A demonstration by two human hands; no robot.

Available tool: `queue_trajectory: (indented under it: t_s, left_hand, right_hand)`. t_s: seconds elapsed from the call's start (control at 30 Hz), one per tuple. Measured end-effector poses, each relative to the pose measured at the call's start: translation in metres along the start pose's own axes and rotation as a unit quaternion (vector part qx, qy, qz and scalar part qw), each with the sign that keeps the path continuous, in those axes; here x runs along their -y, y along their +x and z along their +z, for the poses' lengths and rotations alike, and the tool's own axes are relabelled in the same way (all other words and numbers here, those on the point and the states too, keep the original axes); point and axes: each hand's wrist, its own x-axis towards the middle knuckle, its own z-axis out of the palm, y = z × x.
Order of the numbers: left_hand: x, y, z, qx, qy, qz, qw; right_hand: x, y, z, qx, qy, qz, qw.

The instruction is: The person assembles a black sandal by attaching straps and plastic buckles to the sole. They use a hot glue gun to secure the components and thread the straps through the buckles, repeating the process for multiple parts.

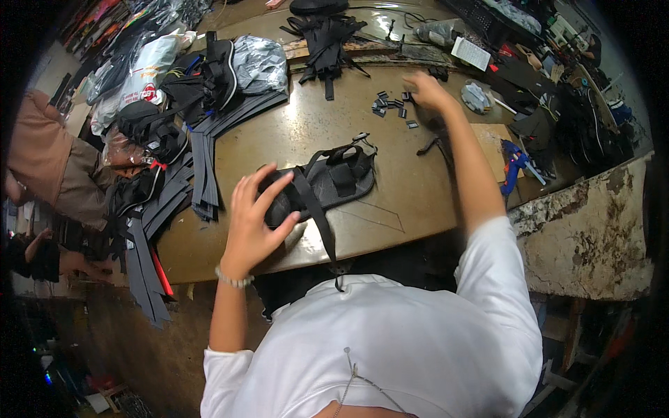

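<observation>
A black sandal (348,182) lies on the brown tabletop in front of me, its straps raised and a long loose strap (317,216) trailing over the table's near edge. Over the sandal's left end is my left hand (253,221), thumb and fingers spread apart; whether it presses on the sole I cannot tell. My right hand (428,93) reaches to the far right, beside a scatter of small dark buckles (391,103). Its fingers are bent downward and partly hidden, so a grip on a buckle cannot be made out. Below that forearm lies a black strap piece (433,143).
Grey strips (202,171), plastic bags (259,63) and more sandals (150,132) pile up on the left. A bundle of black straps (326,45) sits at the back. On the right are a blue glue gun (513,166) and a tape roll (477,96). Someone stands at left.
</observation>
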Motion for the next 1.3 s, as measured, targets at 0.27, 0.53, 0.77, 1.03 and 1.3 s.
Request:
queue_trajectory:
  t_s: [0.27,0.53,0.77,1.03,1.3]
  left_hand:
    - [-0.016,-0.009,0.045,-0.006,0.028,-0.124,0.992]
    - [-0.041,0.032,0.014,-0.154,0.051,0.061,0.985]
    - [-0.012,0.093,-0.057,-0.051,-0.511,-0.040,0.857]
    - [0.026,0.088,-0.090,-0.148,-0.718,0.034,0.680]
    - [0.038,0.048,-0.052,-0.109,-0.351,-0.138,0.920]
  right_hand:
    - [-0.010,-0.030,0.028,-0.191,0.160,0.013,0.968]
    - [0.080,-0.140,-0.007,-0.177,0.609,0.063,0.771]
    - [0.142,-0.183,0.003,-0.082,0.785,0.088,0.608]
    - [0.173,-0.172,0.020,-0.065,0.723,0.115,0.678]
    - [0.221,-0.157,-0.039,0.013,0.857,-0.063,0.511]
